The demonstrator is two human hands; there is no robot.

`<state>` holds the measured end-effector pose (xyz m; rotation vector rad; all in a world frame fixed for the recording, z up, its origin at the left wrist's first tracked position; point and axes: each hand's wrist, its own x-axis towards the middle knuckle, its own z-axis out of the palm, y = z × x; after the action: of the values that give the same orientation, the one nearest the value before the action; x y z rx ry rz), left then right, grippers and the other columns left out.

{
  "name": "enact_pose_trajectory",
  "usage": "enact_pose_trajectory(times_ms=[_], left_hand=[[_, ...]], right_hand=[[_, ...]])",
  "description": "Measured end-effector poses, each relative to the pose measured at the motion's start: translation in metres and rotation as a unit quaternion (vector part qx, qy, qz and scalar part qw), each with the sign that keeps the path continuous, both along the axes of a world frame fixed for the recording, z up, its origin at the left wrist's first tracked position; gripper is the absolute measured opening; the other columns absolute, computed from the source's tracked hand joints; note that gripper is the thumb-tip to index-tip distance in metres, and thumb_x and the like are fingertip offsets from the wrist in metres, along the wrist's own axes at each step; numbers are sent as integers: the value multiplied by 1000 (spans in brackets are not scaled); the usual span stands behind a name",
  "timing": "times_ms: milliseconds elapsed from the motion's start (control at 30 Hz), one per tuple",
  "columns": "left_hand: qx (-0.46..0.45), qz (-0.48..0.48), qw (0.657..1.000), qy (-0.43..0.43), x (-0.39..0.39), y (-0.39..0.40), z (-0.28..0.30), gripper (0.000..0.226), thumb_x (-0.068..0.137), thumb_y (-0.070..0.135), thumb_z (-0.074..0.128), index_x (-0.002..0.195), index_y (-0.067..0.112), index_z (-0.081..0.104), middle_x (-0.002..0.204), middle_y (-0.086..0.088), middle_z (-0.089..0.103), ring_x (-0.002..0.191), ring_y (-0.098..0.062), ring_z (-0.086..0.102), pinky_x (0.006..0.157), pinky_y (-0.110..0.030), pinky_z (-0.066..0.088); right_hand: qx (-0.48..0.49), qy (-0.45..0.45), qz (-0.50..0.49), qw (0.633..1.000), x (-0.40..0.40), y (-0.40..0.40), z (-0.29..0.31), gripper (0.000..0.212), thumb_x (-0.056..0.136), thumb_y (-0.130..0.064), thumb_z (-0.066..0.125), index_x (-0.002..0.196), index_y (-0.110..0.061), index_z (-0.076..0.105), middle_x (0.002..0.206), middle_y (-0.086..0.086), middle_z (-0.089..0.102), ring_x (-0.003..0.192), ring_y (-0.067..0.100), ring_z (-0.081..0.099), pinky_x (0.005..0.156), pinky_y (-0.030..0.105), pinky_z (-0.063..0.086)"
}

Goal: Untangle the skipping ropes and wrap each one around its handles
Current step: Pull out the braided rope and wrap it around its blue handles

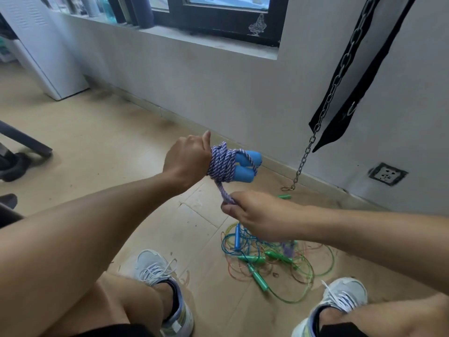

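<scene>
My left hand grips a pair of blue handles side by side, with a purple-and-white braided rope wound round them in several turns. A short free end of that rope runs down from the bundle to my right hand, which pinches it just below. On the floor beneath my right hand lies a tangle of thin ropes in green, blue and orange, with green handles and a blue handle among the loops.
A metal chain and black straps hang by the wall on the right. My two feet in light sneakers flank the tangle. A white cabinet stands at the far left, a wall socket at the right.
</scene>
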<state>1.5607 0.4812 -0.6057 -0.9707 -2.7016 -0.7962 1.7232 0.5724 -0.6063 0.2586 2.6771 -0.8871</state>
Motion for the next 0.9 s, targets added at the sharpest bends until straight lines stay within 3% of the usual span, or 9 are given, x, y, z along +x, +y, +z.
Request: enact_pose_trajectory(times_ms=[67, 167, 233, 333, 467, 600, 667, 767, 900], left_hand=[[-49, -27, 996, 71, -8, -6, -6, 55, 109, 36, 25, 66, 13, 50, 63, -10, 50, 55, -30, 41, 56, -34, 28], [-51, -108, 985, 124, -14, -13, -11, 59, 109, 34, 29, 68, 7, 62, 60, -14, 59, 48, -27, 37, 49, -31, 23], [-38, -170, 976, 128, -11, -14, -10, 57, 108, 34, 31, 63, 10, 58, 52, -8, 53, 41, -21, 33, 49, -30, 22], [-6, -229, 971, 70, -4, -10, -7, 56, 108, 32, 36, 57, 11, 47, 46, 5, 39, 38, -9, 35, 45, -27, 22], [38, -247, 968, 15, -3, -13, -5, 63, 108, 38, 33, 56, 5, 45, 47, -2, 42, 42, -19, 36, 47, -22, 28], [60, -266, 962, -14, 5, -15, -1, 63, 107, 40, 36, 55, 5, 41, 48, -4, 39, 47, -20, 33, 49, -24, 26], [81, -263, 960, -57, 11, -15, 1, 64, 103, 50, 38, 53, 10, 38, 47, 3, 36, 46, -14, 31, 46, -22, 23], [81, -275, 952, -105, 12, -17, 0, 68, 90, 68, 41, 53, 11, 43, 50, 4, 36, 48, -9, 30, 47, -26, 24], [43, -272, 953, -122, 12, -19, 1, 78, 61, 79, 61, 58, 3, 45, 54, 1, 35, 51, -9, 28, 48, -29, 23]], right_hand=[[23, 19, 15, 999, 2, 1, 17, 34, 105, -43, 47, 89, -16, 58, 73, -1, 53, 64, 17, 47, 56, 33, 34], [50, 131, -9, 990, 0, 21, 39, 31, 99, -46, 58, 82, -20, 64, 66, -5, 55, 56, 10, 44, 52, 29, 32], [61, 192, -28, 979, -4, 39, 42, 30, 92, -50, 65, 81, -22, 68, 62, -5, 56, 53, 7, 41, 51, 28, 30], [-25, 234, -49, 971, -6, 54, 40, 22, 84, -46, 74, 87, -24, 74, 68, -3, 67, 59, 7, 51, 57, 30, 41], [-164, 230, -77, 956, -9, 60, 33, 27, 82, -36, 74, 95, -13, 74, 86, 13, 74, 72, 9, 61, 69, 33, 54], [-239, 243, -124, 932, -7, 70, 30, 11, 92, -17, 70, 97, -9, 74, 60, -13, 63, 54, -4, 50, 56, 10, 40], [-258, 227, -151, 927, -6, 74, 28, 15, 95, -17, 66, 102, -7, 75, 49, -16, 54, 43, -1, 41, 46, 8, 32], [-260, 210, -158, 929, -3, 71, 27, 24, 92, -30, 66, 108, -16, 77, 48, -15, 45, 46, 4, 27, 43, 15, 23], [-242, 191, -182, 934, -1, 67, 30, 29, 100, -14, 58, 127, -4, 65, 39, -21, 50, 37, -5, 47, 42, 6, 36]])
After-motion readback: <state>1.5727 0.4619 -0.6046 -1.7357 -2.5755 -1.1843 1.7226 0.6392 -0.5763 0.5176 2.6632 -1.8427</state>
